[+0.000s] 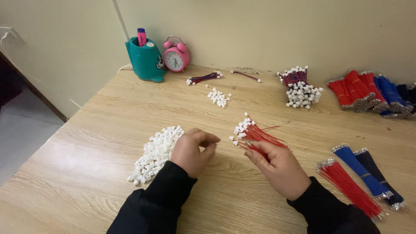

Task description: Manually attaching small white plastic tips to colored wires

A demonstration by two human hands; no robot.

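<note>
My right hand point(281, 167) grips a bunch of thin red wires point(260, 136) with small white connectors point(242, 128) on their far ends, fanned out low over the wooden table point(108, 125). My left hand point(193, 150) rests beside a heap of loose white plastic connectors point(155, 152), fingers curled with thumb and forefinger pinched together; whether a connector sits between them is hidden. Both arms wear black sleeves.
Near my right arm lie red point(349, 188), blue point(360, 170) and black point(381, 175) wire bundles. At the back: finished wires with connectors point(300, 89), a small connector pile point(219, 97), red and blue bundles point(368, 93), a teal pen holder point(146, 60), a pink alarm clock point(176, 57).
</note>
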